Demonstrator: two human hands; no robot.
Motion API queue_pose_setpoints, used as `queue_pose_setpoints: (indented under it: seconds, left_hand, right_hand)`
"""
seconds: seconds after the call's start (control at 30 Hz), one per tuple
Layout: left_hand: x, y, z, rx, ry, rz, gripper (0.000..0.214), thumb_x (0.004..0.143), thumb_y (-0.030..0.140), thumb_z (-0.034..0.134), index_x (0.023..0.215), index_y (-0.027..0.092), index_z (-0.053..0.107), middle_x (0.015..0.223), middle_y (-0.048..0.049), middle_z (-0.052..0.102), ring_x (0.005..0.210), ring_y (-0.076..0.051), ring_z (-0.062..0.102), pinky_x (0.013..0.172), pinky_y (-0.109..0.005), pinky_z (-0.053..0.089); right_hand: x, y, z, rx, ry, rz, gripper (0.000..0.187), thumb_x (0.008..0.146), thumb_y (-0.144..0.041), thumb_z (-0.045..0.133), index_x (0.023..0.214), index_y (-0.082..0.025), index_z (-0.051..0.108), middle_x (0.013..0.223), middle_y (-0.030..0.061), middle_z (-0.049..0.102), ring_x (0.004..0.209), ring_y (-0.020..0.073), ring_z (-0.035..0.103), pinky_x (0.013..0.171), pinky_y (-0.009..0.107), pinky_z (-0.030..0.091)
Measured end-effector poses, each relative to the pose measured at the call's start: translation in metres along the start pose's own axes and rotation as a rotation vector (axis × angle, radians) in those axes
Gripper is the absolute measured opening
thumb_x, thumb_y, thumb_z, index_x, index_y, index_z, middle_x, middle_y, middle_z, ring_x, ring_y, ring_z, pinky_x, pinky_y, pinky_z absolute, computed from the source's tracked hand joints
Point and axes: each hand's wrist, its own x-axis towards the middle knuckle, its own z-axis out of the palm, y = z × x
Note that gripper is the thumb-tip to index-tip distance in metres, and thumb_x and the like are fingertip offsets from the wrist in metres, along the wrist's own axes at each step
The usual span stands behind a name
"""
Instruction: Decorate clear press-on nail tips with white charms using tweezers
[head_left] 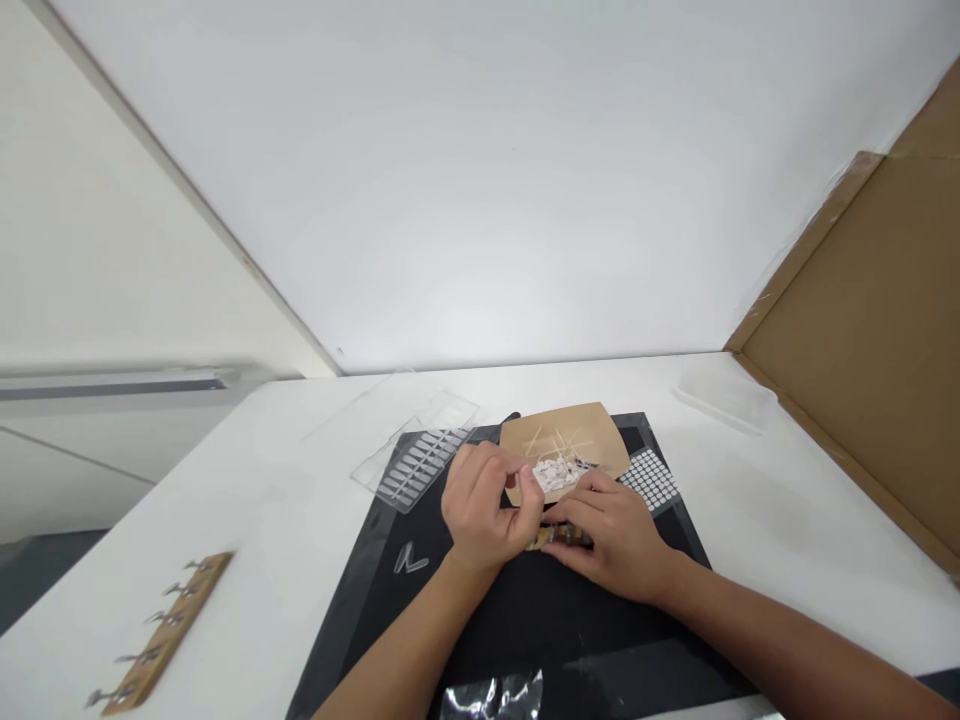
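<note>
My left hand [491, 505] is closed in a pinch, thumb against forefinger, just left of a brown paper tray. Anything between those fingertips is too small to make out. My right hand [611, 530] lies low over the black mat, fingers and thumb closed around a narrow brown strip [566, 537] that has small shiny parts on it. Most of the strip is hidden by the fingers. Right behind both hands, the brown paper tray [551, 432] holds a crumpled white heap [559, 473] and several thin pale sticks.
A black mat [525, 620] covers the table's middle. Left are a clear case of nail tips [424, 465], two loose clear pieces [410, 558] and a wooden strip with metal clips [169, 630]. Right are a white-dot sheet [651, 480], a clear tray [727, 400] and cardboard [862, 330].
</note>
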Motion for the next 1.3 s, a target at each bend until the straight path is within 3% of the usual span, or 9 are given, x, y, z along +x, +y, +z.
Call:
queue_pose_setpoints:
  seconds: [0.23, 0.43, 0.63, 0.77, 0.87, 0.97, 1.07, 1.17, 1.3]
  left_hand:
    - [-0.001, 0.0, 0.0, 0.004, 0.001, -0.008, 0.02, 0.086, 0.004, 0.063, 0.083, 0.022, 0.054, 0.069, 0.0015, 0.05, 0.066, -0.017, 0.047, 0.065, -0.034, 0.038]
    - [-0.001, 0.0, 0.0, 0.005, -0.007, -0.008, 0.02, 0.086, 0.005, 0.063, 0.083, 0.022, 0.054, 0.069, 0.0014, 0.05, 0.065, -0.018, 0.047, 0.064, -0.034, 0.038]
    - [-0.001, 0.0, -0.001, 0.0, -0.01, -0.013, 0.02, 0.087, 0.005, 0.063, 0.082, 0.022, 0.054, 0.069, 0.0014, 0.05, 0.064, -0.018, 0.046, 0.064, -0.034, 0.038]
    - [0.0, 0.0, -0.001, 0.003, -0.003, -0.01, 0.02, 0.086, 0.005, 0.063, 0.083, 0.022, 0.054, 0.069, 0.0015, 0.05, 0.065, -0.018, 0.046, 0.064, -0.034, 0.038]
    - [0.001, 0.001, -0.001, 0.005, 0.001, -0.007, 0.02, 0.086, 0.004, 0.063, 0.083, 0.022, 0.054, 0.068, 0.0014, 0.05, 0.065, -0.018, 0.046, 0.064, -0.034, 0.037]
    - [0.001, 0.001, -0.001, 0.0, 0.014, -0.008, 0.021, 0.086, 0.004, 0.062, 0.083, 0.022, 0.053, 0.068, 0.0014, 0.049, 0.064, -0.018, 0.045, 0.063, -0.034, 0.036]
    - [0.001, 0.001, 0.0, -0.015, 0.016, -0.013, 0.021, 0.086, 0.004, 0.062, 0.082, 0.022, 0.053, 0.068, 0.0013, 0.049, 0.064, -0.018, 0.045, 0.063, -0.034, 0.036]
    - [0.001, 0.002, 0.0, -0.021, 0.012, -0.011, 0.02, 0.086, 0.004, 0.062, 0.083, 0.022, 0.054, 0.068, 0.0011, 0.05, 0.064, -0.017, 0.045, 0.062, -0.034, 0.036]
    - [0.0, 0.002, 0.001, -0.016, 0.008, 0.006, 0.019, 0.087, 0.005, 0.062, 0.082, 0.022, 0.055, 0.067, 0.0013, 0.049, 0.063, -0.017, 0.046, 0.062, -0.034, 0.037]
  right_hand:
    - [0.0, -0.002, -0.003, -0.001, -0.012, 0.006, 0.017, 0.094, -0.033, 0.079, 0.108, -0.026, 0.073, 0.097, 0.0004, 0.08, 0.091, 0.0221, 0.065, 0.077, 0.034, 0.05]
    - [0.002, -0.005, 0.001, -0.013, -0.057, 0.012, 0.03, 0.092, -0.043, 0.081, 0.113, -0.024, 0.071, 0.102, 0.0042, 0.079, 0.096, 0.0251, 0.064, 0.083, 0.038, 0.052]
    - [0.004, -0.009, 0.006, -0.029, -0.103, -0.048, 0.026, 0.095, -0.042, 0.078, 0.11, -0.023, 0.069, 0.1, 0.0036, 0.078, 0.093, 0.0243, 0.063, 0.083, 0.038, 0.051]
    - [0.005, -0.004, -0.007, -0.031, -0.111, -0.057, 0.033, 0.094, -0.043, 0.078, 0.117, -0.023, 0.068, 0.108, 0.0053, 0.077, 0.1, 0.0256, 0.064, 0.09, 0.041, 0.052]
    - [0.004, 0.006, -0.032, -0.007, -0.069, -0.106, 0.025, 0.098, -0.039, 0.074, 0.117, -0.024, 0.068, 0.107, 0.0045, 0.076, 0.097, 0.0224, 0.066, 0.087, 0.038, 0.053]
    - [-0.005, 0.016, -0.059, -0.073, -0.083, -0.009, 0.024, 0.098, -0.036, 0.073, 0.119, -0.025, 0.068, 0.111, 0.0061, 0.074, 0.102, 0.0234, 0.066, 0.086, 0.037, 0.053]
    - [-0.022, 0.021, -0.073, -0.117, -0.162, 0.18, 0.028, 0.095, -0.041, 0.077, 0.117, -0.026, 0.068, 0.095, 0.0018, 0.072, 0.085, 0.0207, 0.068, 0.072, 0.033, 0.052]
    - [-0.041, 0.021, -0.066, -0.086, -0.219, 0.316, 0.04, 0.095, -0.046, 0.078, 0.128, -0.028, 0.066, 0.092, -0.0001, 0.069, 0.078, 0.0185, 0.067, 0.065, 0.03, 0.05]
    - [-0.054, 0.023, -0.043, -0.072, -0.224, 0.379, 0.043, 0.09, -0.047, 0.084, 0.126, -0.028, 0.07, 0.09, -0.0009, 0.068, 0.077, 0.0186, 0.068, 0.066, 0.03, 0.05]
